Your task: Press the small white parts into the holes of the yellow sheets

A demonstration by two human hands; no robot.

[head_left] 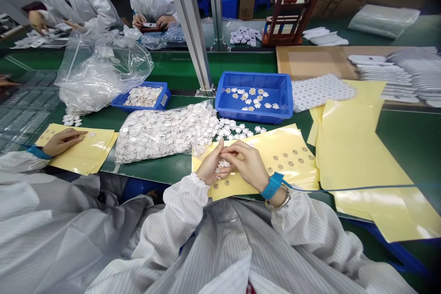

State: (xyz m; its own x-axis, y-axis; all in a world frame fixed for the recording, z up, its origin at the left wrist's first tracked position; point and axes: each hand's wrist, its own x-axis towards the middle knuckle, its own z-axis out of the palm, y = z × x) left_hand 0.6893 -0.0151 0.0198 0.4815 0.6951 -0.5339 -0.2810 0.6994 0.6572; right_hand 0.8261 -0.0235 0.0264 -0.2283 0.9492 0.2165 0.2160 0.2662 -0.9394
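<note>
My left hand (pixel 211 165) and my right hand (pixel 246 161) meet over a yellow backing sheet (pixel 285 156) with round holes. Both are closed on a small stack of white round parts (pixel 224 164) held between the fingertips. A blue wrist strap (pixel 272 185) with a blue cord sits on my right wrist. Loose white round parts (pixel 237 129) lie just beyond my hands. Further left lies a clear bag full of the same parts (pixel 161 133).
A blue bin (pixel 255 96) holds a few parts; a smaller blue tray (pixel 144 97) holds more. A co-worker's hand (pixel 64 140) rests on yellow sheets (pixel 82 151) at left. More yellow sheets (pixel 358 161) lie at right. Two people work across the belt.
</note>
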